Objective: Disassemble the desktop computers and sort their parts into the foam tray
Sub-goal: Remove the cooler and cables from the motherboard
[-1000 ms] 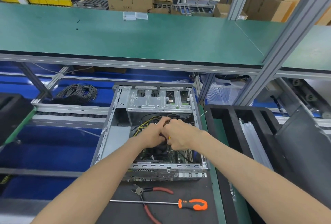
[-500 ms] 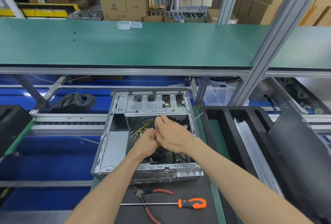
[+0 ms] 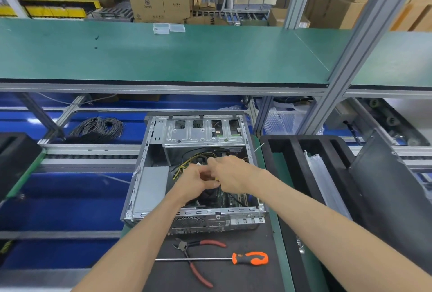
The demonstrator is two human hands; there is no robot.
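Note:
An open grey desktop case (image 3: 149,189) lies on the bench with its side off, showing a drive cage, the motherboard and a bundle of yellow and black cables (image 3: 187,163). Both my hands are inside it, close together above the board. My left hand (image 3: 195,180) is curled and pinches a small connector on the cables. My right hand (image 3: 230,176) grips the same connector from the right, fingers bent. The connector itself is mostly hidden by my fingers. The black foam tray (image 3: 292,151) with long slots stands right of the case.
Red-handled pliers (image 3: 201,259) and an orange-handled screwdriver (image 3: 250,258) lie on the black mat in front of the case. A coil of black cable (image 3: 98,128) sits back left on the blue belt. A green shelf (image 3: 163,58) overhangs the far side.
My hands have stayed together in the case, shifting slightly while working the connector. My head has tilted, so the case sits a little lower in view.

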